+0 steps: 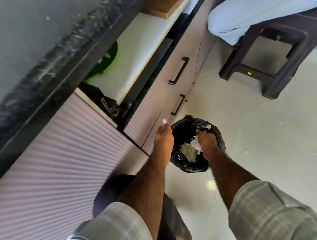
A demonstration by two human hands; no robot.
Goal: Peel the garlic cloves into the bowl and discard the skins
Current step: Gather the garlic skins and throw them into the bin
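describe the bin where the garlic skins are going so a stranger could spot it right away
Start at the cabinet drawers with dark bar handles and look down to the pale tiled floor at their base. The bin stands there, small and round, under both hands. It alone is lined with a glossy black bag, with white papery skins inside.

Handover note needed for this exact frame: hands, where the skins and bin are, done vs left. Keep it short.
Right hand: down in the mouth of the bin, white garlic skins at its fingers; whether the grip is closed on them is too blurred to tell.
Left hand: beside the bin's left rim, fingers extended, holding nothing visible.
Bin: small, black liner, on the floor by the drawer fronts; skins and other waste inside, one scrap on the far rim.
Done: skins are at the bin.
Left: let go of any remaining skins, clear the rim scrap. Bowl and cloves are out of view; check them.
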